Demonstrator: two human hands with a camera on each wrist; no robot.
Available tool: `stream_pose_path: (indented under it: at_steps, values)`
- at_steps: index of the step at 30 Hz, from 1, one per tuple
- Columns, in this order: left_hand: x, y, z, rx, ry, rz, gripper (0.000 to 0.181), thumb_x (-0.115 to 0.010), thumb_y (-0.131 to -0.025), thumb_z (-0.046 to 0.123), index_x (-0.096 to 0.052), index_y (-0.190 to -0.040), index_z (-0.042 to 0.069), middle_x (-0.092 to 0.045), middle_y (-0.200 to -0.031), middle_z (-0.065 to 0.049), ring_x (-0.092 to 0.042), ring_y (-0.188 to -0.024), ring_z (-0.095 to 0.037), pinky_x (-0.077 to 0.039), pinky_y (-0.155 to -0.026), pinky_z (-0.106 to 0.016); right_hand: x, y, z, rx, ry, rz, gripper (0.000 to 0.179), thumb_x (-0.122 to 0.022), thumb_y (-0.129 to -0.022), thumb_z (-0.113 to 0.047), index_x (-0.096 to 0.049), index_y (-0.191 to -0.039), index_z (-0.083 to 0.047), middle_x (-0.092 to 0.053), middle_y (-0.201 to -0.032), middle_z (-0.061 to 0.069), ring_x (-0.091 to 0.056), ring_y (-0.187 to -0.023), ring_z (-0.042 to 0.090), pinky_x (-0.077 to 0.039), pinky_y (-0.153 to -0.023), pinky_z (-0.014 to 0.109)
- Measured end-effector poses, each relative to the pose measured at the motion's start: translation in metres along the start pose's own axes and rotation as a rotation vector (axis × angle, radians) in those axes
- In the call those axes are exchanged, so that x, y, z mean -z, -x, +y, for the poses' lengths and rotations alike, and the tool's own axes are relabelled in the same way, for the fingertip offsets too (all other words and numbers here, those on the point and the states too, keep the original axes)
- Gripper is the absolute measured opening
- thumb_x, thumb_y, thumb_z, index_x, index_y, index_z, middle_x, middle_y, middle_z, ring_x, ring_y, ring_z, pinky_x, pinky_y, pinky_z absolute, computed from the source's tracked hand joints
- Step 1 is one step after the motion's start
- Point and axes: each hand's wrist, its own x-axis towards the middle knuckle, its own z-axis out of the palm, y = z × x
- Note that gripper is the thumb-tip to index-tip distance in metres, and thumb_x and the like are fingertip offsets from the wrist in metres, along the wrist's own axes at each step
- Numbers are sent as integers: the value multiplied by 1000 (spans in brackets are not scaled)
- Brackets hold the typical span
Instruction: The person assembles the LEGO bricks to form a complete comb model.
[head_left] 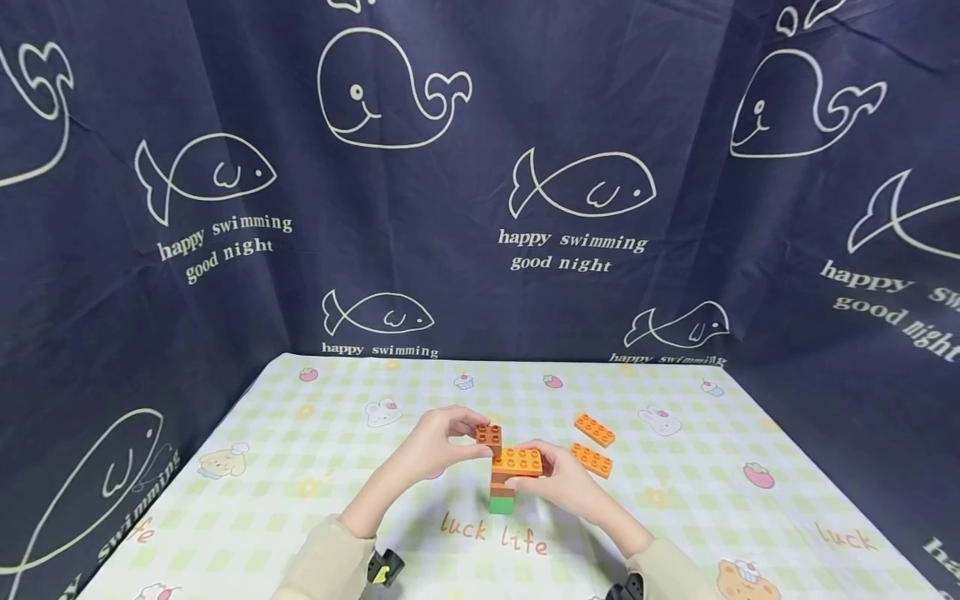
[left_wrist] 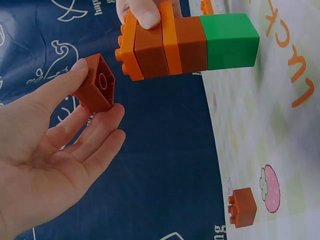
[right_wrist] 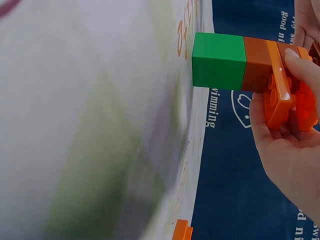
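Observation:
Between the thumb and fingers of my left hand (head_left: 433, 442) is a small brown toy brick (head_left: 489, 435) with studs on top. In the left wrist view its hollow underside (left_wrist: 102, 80) faces the stack, with a gap between them. My right hand (head_left: 573, 482) grips the upper part of a brick stack (head_left: 502, 492). From the bottom, the stack has a green block (right_wrist: 219, 61), a brown brick (right_wrist: 257, 63), a thin orange plate (right_wrist: 278, 100), another brown brick and a top orange plate (head_left: 517, 461). Both plates jut out to the right, past the brown bricks.
Two loose orange plates (head_left: 595, 429) lie on the patterned tablecloth (head_left: 300, 533), beyond my right hand. A loose brown brick (left_wrist: 243, 207) stands on the cloth in the left wrist view. Dark blue curtains (head_left: 480, 250) hang behind and at both sides.

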Motion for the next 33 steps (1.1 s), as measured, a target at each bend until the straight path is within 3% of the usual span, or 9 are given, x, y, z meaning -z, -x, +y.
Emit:
stream_pose_path:
  at_steps: [16, 33]
  values:
    - [-11, -5, 0, -18, -37, -36, 35, -70, -72, 33, -62, -101, 15, -64, -92, 3, -61, -85, -10, -49, -81, -31, 0, 0, -3, -15, 34, 6, 43, -69, -74, -26, -54, -111, -9, -62, -95, 3, -58, -79, 11, -48, -68, 20]
    - [-18, -5, 2, -11, -56, -40, 33, -70, -72, 32, -62, -99, 15, -64, -92, 4, -61, -83, -10, -48, -78, -21, 0, 0, 0, -6, 36, 12, 42, -69, -74, -25, -54, -111, -10, -62, -96, 2, -57, -77, 8, -48, -66, 19]
